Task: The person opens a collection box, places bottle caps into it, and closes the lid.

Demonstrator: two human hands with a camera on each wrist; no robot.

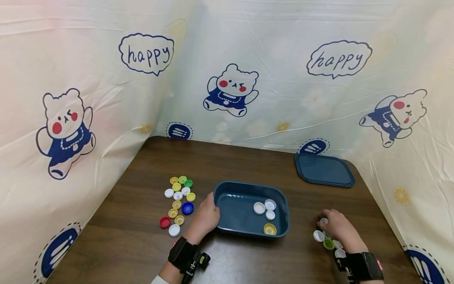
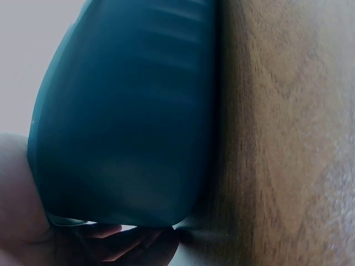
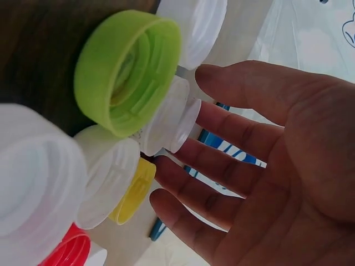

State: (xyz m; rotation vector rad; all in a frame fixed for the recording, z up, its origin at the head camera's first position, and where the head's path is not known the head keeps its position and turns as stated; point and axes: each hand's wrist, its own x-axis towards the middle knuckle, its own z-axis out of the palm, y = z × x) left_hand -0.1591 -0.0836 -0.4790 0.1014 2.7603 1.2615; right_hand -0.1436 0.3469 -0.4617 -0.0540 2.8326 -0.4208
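Observation:
My left hand (image 1: 207,213) grips the left end of a dark blue plastic box (image 1: 230,227). Up close, the left wrist view shows the box wall (image 2: 127,111), with my fingers (image 2: 150,246) bent round its end. Three white bottle caps (image 1: 259,208) and a yellow cap (image 1: 270,229) lie inside the box. At the right, my right hand (image 1: 338,228) reaches over a cluster of caps, its fingers loosely extended. Its fingertips are right at a white cap (image 3: 186,127), beside a green cap (image 3: 130,72). White, yellow and red caps sit close by in the right wrist view.
Left of the box several loose caps are spread out, including a blue cap (image 1: 187,208), a red cap (image 1: 164,222) and a white cap (image 1: 174,230). A dark blue lid (image 1: 324,170) lies at the back right of the brown table (image 1: 142,244). A printed curtain (image 1: 276,35) surrounds the table.

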